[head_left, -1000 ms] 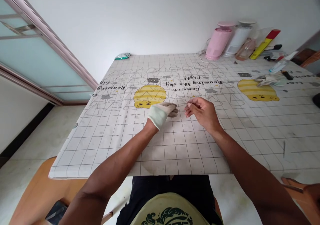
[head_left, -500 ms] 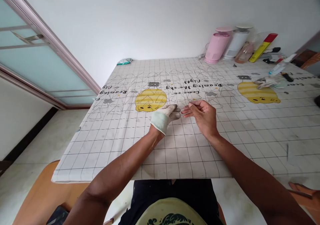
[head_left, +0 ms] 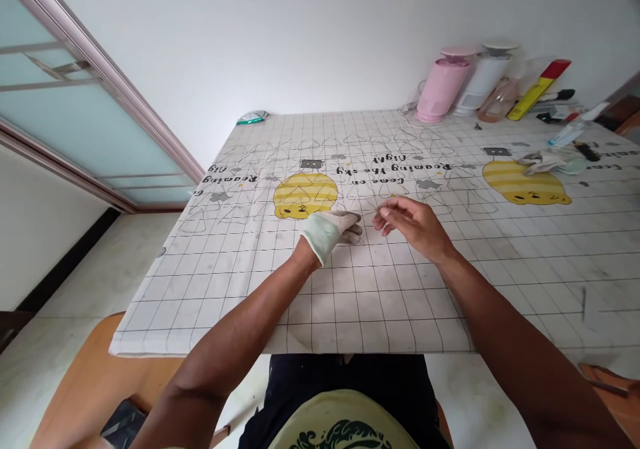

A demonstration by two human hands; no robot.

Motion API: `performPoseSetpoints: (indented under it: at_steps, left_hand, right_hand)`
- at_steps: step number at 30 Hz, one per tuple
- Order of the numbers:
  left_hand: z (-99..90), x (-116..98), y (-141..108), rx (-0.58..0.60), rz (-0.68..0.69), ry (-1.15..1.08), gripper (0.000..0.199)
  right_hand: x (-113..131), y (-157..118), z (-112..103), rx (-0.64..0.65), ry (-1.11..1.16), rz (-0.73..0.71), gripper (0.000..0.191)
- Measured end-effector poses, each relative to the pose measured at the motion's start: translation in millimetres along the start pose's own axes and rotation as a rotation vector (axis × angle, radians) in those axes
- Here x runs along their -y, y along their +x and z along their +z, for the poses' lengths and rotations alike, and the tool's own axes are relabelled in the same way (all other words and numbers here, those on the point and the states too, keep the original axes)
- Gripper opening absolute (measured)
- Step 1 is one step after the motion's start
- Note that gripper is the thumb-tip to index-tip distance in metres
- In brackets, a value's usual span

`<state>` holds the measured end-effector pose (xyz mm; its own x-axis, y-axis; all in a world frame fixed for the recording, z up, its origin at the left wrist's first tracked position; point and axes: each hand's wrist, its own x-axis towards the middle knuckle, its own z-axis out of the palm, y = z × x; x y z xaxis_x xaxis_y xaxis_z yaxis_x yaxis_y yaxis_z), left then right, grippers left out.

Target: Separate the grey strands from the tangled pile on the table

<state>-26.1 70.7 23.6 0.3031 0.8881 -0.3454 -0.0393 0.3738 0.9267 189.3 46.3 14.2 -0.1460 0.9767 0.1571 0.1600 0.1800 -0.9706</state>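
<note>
My left hand (head_left: 336, 229), in a whitish knit glove with grey fingertips, is closed just above the tablecloth. A faint thin wire (head_left: 363, 240) shows at its fingertips; most of it is hidden or too fine to follow. To its right, a small gap away, is my bare right hand (head_left: 411, 225), thumb and fingers bent together. Whatever may be between those fingers is too small to make out. Beyond both hands, several thin bent wire pieces (head_left: 453, 201) lie spread over the checked tablecloth (head_left: 330, 302) with its yellow bear prints.
At the back right stand a pink cylindrical device (head_left: 443, 89), a white one (head_left: 481, 84), a bottle (head_left: 496, 102) and a yellow-red box (head_left: 537, 92). A crumpled glove (head_left: 550, 161) lies nearer. A green-white packet (head_left: 253, 117) sits at the far left corner.
My right hand has drawn slightly to the right, widening the gap between the hands. The left hand has turned a little, fingertips lower. The view has shifted slightly.
</note>
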Motion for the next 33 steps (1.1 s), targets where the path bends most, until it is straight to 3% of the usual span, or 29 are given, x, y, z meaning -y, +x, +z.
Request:
performPoseSetpoints:
  at_steps: [7,14,20,26,30,33]
  left_hand:
    - [-1.3,5.4,-5.6,0.233,0.032,0.218,0.018]
    - [-8.5,13.7,0.6,0.443,0.028,0.12,0.024]
    - [-7.1,18.0,5.2,0.409,-0.035,0.031,0.023]
    - [-4.2,21.6,1.9,0.342,-0.131,0.0,0.023]
    - [0.7,18.1,-2.3,0.289,-0.197,-0.026,0.03]
    - [-1.8,15.6,-0.5,0.362,-0.262,-0.041,0.029]
  right_hand:
    - [-0.9,-0.5,20.4,0.004,-0.233,-0.161,0.022]
    - [4.2,-2.6,23.9,-0.045,-0.204,-0.158,0.012]
    - [1.5,-6.5,23.6,-0.119,-0.41,-0.25,0.019]
    - [-1.6,-11.6,39.6,-0.244,-0.564,-0.344,0.027]
    - [3.0,-15.8,47.9,-0.232,-0.568,-0.376,0.031]
    - [4.4,-16.3,47.4,-0.194,-0.509,-0.386,0.029]
